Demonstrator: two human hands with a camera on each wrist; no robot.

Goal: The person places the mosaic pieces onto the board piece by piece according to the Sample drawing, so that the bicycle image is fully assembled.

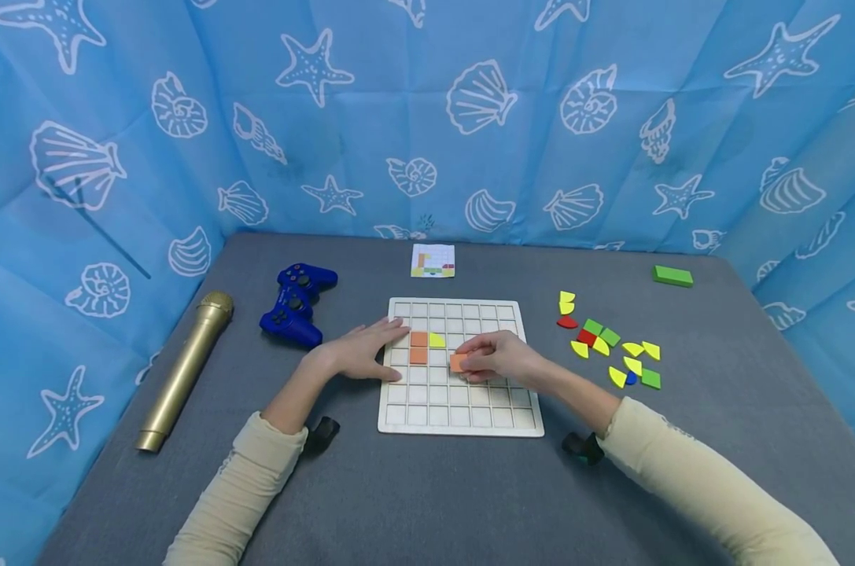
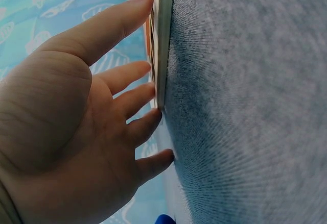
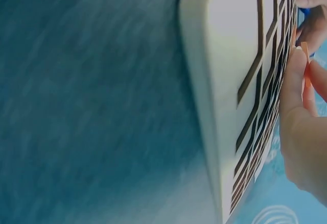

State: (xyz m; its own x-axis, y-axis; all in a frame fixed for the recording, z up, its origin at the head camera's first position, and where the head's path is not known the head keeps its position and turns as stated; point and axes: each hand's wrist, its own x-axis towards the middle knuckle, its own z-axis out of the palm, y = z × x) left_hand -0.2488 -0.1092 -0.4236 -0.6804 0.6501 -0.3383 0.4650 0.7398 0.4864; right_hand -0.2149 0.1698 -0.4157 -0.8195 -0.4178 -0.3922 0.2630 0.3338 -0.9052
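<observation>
A white grid board [image 1: 462, 420] lies in the middle of the grey table. On its left part sit two orange square tiles [image 1: 418, 356], one above the other, and a yellow tile [image 1: 436, 340] beside the upper one. My left hand [image 1: 362, 351] rests with spread, nearly straight fingers on the board's left edge; the left wrist view shows the fingertips along that edge. Over the board's middle my right hand [image 1: 498, 358] pinches another orange square tile [image 1: 458, 362] between thumb and fingers. That orange tile [image 3: 305, 55] stands tilted in the right wrist view.
A small pattern card [image 1: 433, 261] lies behind the board. Loose yellow, red, green and blue tiles [image 1: 650, 379] are scattered to the right, with a green block [image 1: 672, 276] farther back. A blue game controller [image 1: 292, 306] and a gold microphone [image 1: 186, 369] lie on the left.
</observation>
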